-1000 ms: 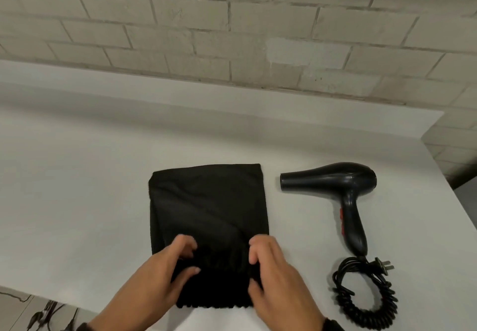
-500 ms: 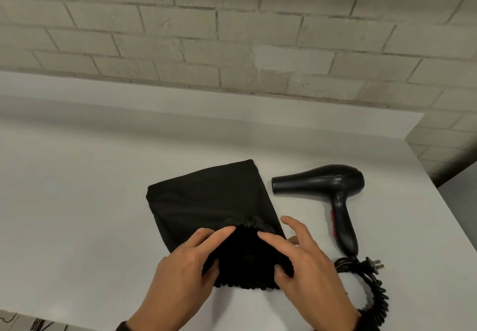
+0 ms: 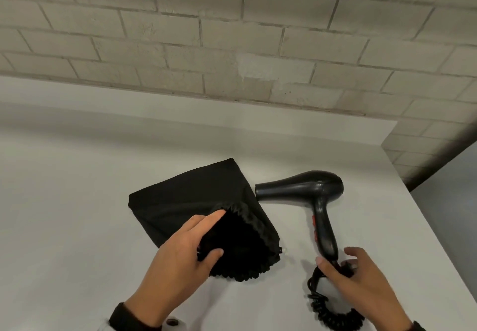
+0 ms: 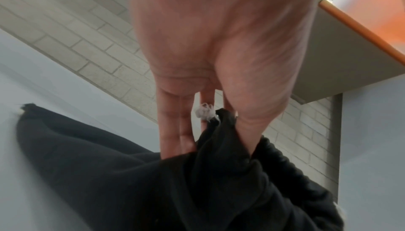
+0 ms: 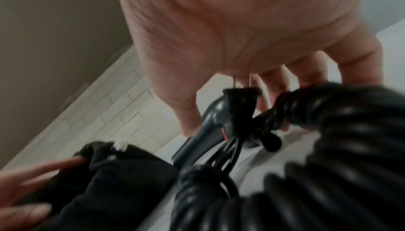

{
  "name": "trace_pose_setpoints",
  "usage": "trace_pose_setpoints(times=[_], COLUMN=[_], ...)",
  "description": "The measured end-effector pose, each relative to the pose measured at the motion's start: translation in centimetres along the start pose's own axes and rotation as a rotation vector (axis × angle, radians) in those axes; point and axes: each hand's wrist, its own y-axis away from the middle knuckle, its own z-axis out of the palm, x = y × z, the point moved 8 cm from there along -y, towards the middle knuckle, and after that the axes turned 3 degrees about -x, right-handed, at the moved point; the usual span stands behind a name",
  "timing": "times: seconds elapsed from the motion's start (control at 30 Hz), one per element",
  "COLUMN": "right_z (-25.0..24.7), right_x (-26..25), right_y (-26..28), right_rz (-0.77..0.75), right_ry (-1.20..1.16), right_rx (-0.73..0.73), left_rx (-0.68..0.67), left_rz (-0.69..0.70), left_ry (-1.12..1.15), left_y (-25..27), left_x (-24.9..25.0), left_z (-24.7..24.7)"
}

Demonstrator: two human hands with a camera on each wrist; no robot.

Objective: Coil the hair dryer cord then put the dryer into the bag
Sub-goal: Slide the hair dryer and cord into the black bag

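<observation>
dryer butt-end toward the right hand, bag mouth held wide

the left hand grips the gathered rim of the black bag, fingers inside the mouth and thumb pinching the cloth, so the opening faces the person. the hair dryer lies on the white table just right of the bag, its barrel pointing left at the bag and its handle running back toward the person. the right hand is the nearer one, at the handle's base; its thumb and fingers curl around the bunched coiled cord and plug, though i can't be sure the grasp has fully closed. i see no brand, label or readable writing, only red switches on the handle.
</observation>
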Motion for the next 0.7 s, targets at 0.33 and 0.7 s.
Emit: trace_pose_setpoints(times=[0.33,0.7], right_z=[1.0,-3.6], right_x=[-3.5,-3.4], right_y=[-2.4,1.4], right_rz=[-0.206,-0.249], right_ry=[0.042,-0.244], right_rx=[0.208,0.316], left_rx=[0.014,-0.059], left_rz=[0.018,0.026], left_ry=[0.05,-0.002], left_y=[-1.2,-3.7], left_x=[-0.2,1.5], left_z=[-0.2,-1.6])
